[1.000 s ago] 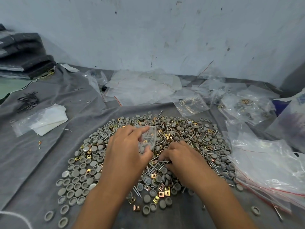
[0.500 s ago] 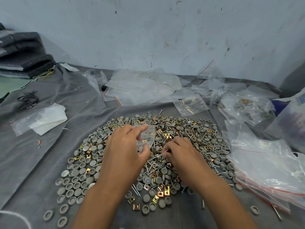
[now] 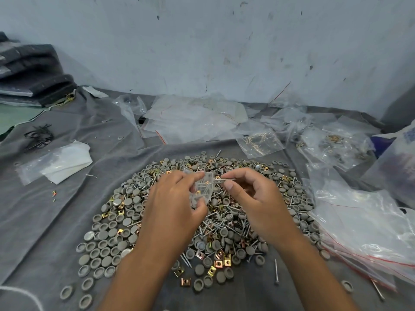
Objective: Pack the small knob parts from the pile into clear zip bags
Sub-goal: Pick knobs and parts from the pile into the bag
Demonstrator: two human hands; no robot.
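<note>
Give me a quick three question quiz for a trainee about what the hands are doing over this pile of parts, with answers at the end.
1. True or false: the left hand holds a small clear plastic zip bag above the pile of grey round caps, brass clips and screws.
2. What does the right hand pinch? A) a thin silver metal screw B) a grey cap C) a brass clip
3. Fill in: the screw's tip points toward the ___.

Key: 1 true; 2 A; 3 bag
</note>
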